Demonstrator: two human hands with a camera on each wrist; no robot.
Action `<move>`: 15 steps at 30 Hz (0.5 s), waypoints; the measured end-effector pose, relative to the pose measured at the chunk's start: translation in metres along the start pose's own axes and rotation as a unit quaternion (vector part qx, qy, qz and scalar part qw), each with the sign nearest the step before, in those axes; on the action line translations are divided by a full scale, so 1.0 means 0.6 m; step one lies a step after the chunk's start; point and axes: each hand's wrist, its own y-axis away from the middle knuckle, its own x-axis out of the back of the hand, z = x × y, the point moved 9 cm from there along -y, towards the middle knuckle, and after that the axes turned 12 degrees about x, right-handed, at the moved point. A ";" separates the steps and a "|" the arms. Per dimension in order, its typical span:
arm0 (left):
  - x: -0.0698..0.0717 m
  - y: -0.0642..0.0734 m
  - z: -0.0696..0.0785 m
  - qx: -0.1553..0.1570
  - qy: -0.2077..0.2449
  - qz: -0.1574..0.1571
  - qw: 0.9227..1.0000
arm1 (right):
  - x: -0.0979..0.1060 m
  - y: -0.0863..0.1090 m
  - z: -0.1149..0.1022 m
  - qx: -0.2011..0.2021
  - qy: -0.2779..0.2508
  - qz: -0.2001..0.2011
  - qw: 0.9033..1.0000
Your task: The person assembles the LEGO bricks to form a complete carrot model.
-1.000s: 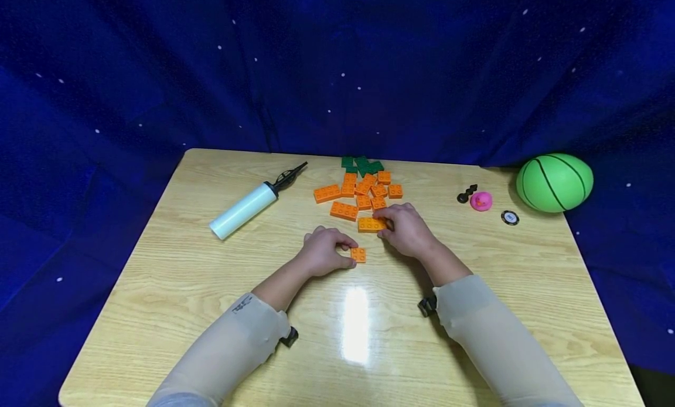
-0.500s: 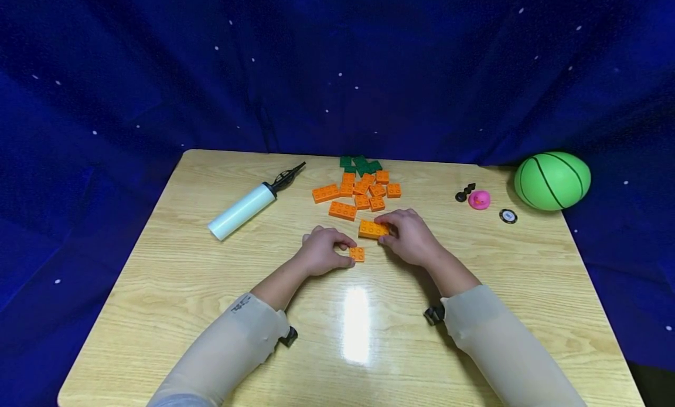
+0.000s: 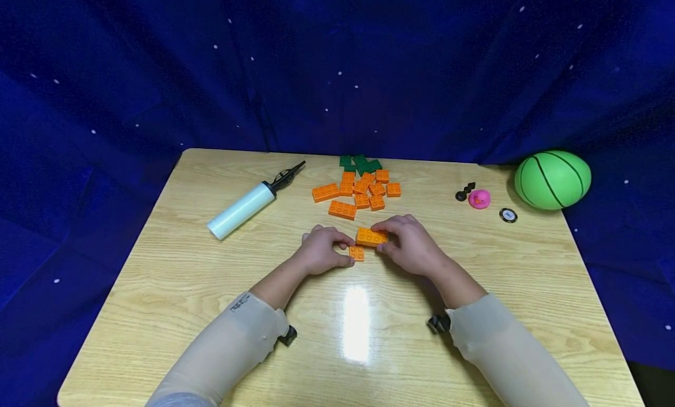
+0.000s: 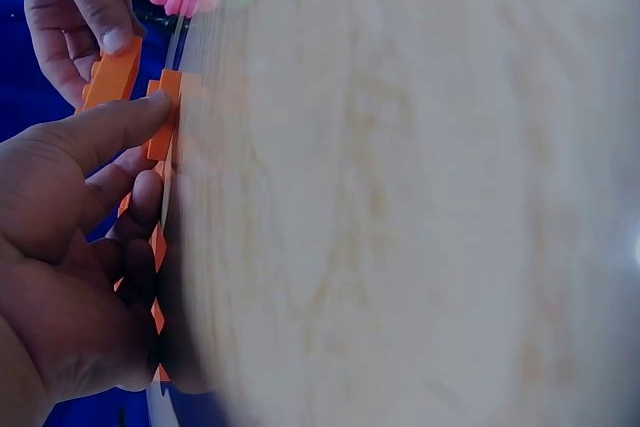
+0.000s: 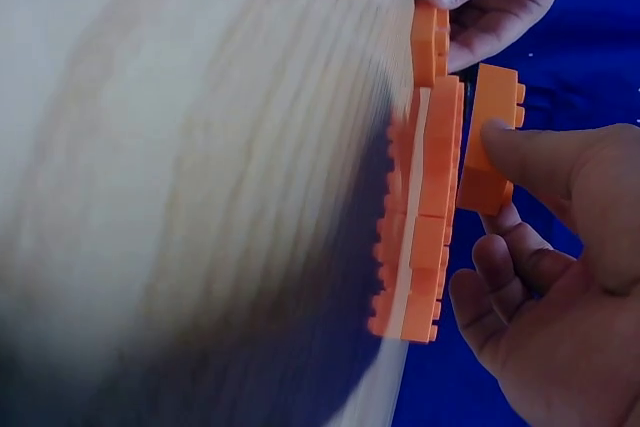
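My left hand pinches a small square orange toy brick between thumb and fingers, down on the table. In my right hand is a longer, slightly lighter orange brick, gripped at its right end with studs facing up. The right wrist view shows this long brick raised off the table, a little higher than the small brick. From the head, the long brick sits just behind the small one, its near edge right at the small brick's far edge.
Several loose orange bricks lie beyond the hands, with green bricks behind them. A hand pump lies at left. At right are a green ball, a pink rubber duck, a small black object and a round chip.
My right hand has lifted the long brick from the front of the pile and brought it nearer to me, close to the small brick. My left hand has stayed in place.
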 end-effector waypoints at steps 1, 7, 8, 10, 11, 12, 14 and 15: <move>0.000 0.000 0.000 0.000 0.000 0.001 1.000 | -0.001 0.001 -0.003 0.004 -0.001 0.000 1.000; 0.001 -0.002 -0.002 0.001 -0.005 -0.001 1.000 | -0.012 0.004 -0.017 0.019 -0.006 -0.004 1.000; 0.001 -0.002 -0.002 0.002 -0.004 -0.002 1.000 | -0.013 0.004 -0.019 0.021 -0.006 -0.005 1.000; 0.001 -0.003 -0.003 0.001 -0.004 -0.003 1.000 | -0.017 0.005 -0.022 0.024 -0.006 -0.007 1.000; 0.001 -0.002 -0.003 0.000 -0.002 -0.004 1.000 | -0.019 0.005 -0.024 0.025 -0.005 -0.009 1.000; 0.002 -0.002 -0.004 -0.001 0.001 -0.004 1.000 | -0.021 0.005 -0.025 0.026 -0.003 -0.011 1.000; 0.003 -0.001 -0.003 -0.004 0.008 -0.003 1.000 | -0.025 0.005 -0.027 0.027 0.000 -0.014 1.000; 0.004 -0.001 -0.003 -0.006 0.011 -0.002 1.000 | -0.026 0.005 -0.028 0.027 0.000 -0.015 1.000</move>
